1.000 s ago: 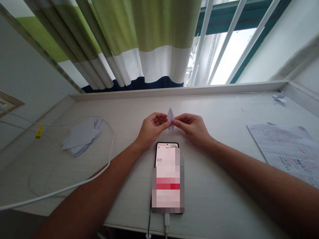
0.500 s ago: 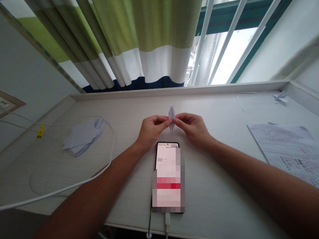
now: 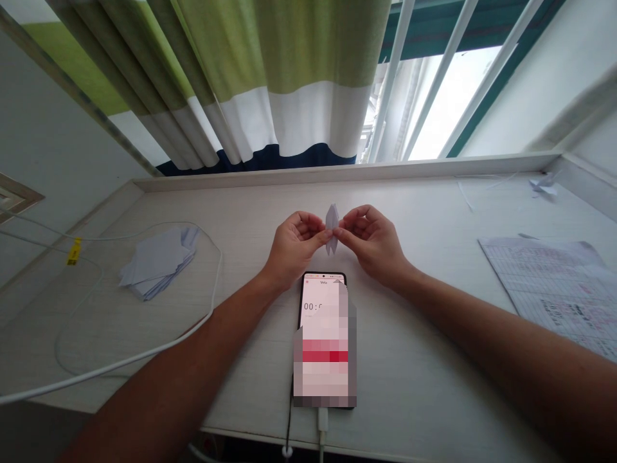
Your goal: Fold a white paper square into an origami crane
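A small piece of folded white paper (image 3: 332, 220), narrow and pointed at its top, stands upright between my two hands above the white desk. My left hand (image 3: 296, 247) pinches its left side with thumb and fingers. From the other side, my right hand (image 3: 370, 241) grips it between thumb and bent fingers. Both thumbs meet near the paper's middle, and its lower end is split into points. Just below the hands lies a phone (image 3: 324, 321) with its screen lit and partly blurred out.
On the left rests a pile of white paper sheets (image 3: 157, 260), with a white cable (image 3: 144, 352) looping round it and over my left forearm. Handwritten sheets (image 3: 554, 283) lie at right. A folded paper scrap (image 3: 544, 186) sits in the far right corner. Behind the desk hangs a curtain (image 3: 308, 51).
The fingers of both hands have lifted and curled away from the paper's far side, while the thumbs keep their hold. The view has shifted slightly.
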Tool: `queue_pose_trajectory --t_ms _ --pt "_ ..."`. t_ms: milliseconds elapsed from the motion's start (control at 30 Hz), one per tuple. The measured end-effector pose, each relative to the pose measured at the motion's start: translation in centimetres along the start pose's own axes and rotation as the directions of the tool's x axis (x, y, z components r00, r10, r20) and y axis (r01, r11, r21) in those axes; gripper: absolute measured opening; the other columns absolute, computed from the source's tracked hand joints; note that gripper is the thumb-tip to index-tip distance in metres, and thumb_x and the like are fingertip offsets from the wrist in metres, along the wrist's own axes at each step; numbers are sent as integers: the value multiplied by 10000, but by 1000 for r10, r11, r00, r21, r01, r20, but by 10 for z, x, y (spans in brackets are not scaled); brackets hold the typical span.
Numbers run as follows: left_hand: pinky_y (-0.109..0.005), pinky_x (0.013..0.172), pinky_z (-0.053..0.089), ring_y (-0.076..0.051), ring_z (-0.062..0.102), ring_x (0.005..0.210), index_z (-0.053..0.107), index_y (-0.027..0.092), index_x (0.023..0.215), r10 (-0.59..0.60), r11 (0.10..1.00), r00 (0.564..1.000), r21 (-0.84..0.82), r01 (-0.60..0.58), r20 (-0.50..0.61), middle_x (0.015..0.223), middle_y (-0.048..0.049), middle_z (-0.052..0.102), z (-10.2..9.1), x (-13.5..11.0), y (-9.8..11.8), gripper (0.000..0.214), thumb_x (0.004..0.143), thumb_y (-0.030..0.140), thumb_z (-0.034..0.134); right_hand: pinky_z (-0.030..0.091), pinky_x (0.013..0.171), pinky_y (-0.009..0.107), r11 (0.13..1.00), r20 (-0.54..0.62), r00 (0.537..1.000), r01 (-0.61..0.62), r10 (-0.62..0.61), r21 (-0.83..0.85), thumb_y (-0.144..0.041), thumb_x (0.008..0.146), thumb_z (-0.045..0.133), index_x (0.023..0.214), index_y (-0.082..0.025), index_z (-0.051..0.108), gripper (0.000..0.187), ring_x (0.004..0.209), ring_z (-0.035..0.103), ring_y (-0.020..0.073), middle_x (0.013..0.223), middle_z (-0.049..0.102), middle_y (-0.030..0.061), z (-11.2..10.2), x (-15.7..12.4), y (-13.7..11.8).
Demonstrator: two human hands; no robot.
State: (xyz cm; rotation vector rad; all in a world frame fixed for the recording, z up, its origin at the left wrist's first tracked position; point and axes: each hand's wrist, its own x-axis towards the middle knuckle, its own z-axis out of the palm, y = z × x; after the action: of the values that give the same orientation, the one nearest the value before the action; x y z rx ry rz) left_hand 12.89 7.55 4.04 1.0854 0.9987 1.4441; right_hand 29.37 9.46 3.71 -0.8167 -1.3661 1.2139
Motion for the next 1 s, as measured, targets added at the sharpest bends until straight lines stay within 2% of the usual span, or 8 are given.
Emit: queue_pose_trajectory --t_ms 167,367,500,700,833,1000 --pt "-308 835 541 -153 680 834 737 151 886 0 998 998 57 -4 66 876 -39 741 -3 1 -2 352 651 323 936 557 818 350 999 35 998 -44 44 7 -470 707 903 879 -208 671 390 830 677 184 868 722 28 -2 2 6" --pt "-305 855 535 -152 680 844 757 154 914 -16 997 991 79 6 130 892 -42 744 -8 1 -6 326 714 370 898 555 804 345 994 84 991 -106 107 -16 -520 733 872 838 -196 713 376 802 683 189 862 755 42 -6 3 5" --pt "-302 811 538 -151 672 799 753 153 873 -45 995 991 98 33 127 851 -39 739 -8 2 -4 341 687 391 911 546 757 343 991 100 988 -113 121 -78 -567 733 857 822 -191 725 408 780 674 197 853 759 54 -6 2 2" --pt "-291 754 532 -138 653 741 716 152 816 -8 996 999 94 4 42 798 -24 714 -1 2 -2 336 666 373 920 524 702 345 986 24 998 -47 52 -158 -610 742 831 821 -192 700 445 753 647 198 820 732 57 -2 0 0" --pt "-279 747 520 -130 641 741 708 155 822 6 995 999 100 -10 41 796 -12 700 0 1 -3 321 682 360 911 515 698 340 991 35 997 -65 70 -120 -591 732 849 816 -192 687 439 744 634 189 806 711 47 -1 0 1" --pt "-265 748 503 -130 638 775 729 156 862 12 991 991 129 -29 130 833 -22 708 -6 1 -4 291 727 360 885 540 742 348 995 34 994 -100 101 -23 -549 652 919 776 -208 652 450 755 647 184 793 704 30 -4 3 4"
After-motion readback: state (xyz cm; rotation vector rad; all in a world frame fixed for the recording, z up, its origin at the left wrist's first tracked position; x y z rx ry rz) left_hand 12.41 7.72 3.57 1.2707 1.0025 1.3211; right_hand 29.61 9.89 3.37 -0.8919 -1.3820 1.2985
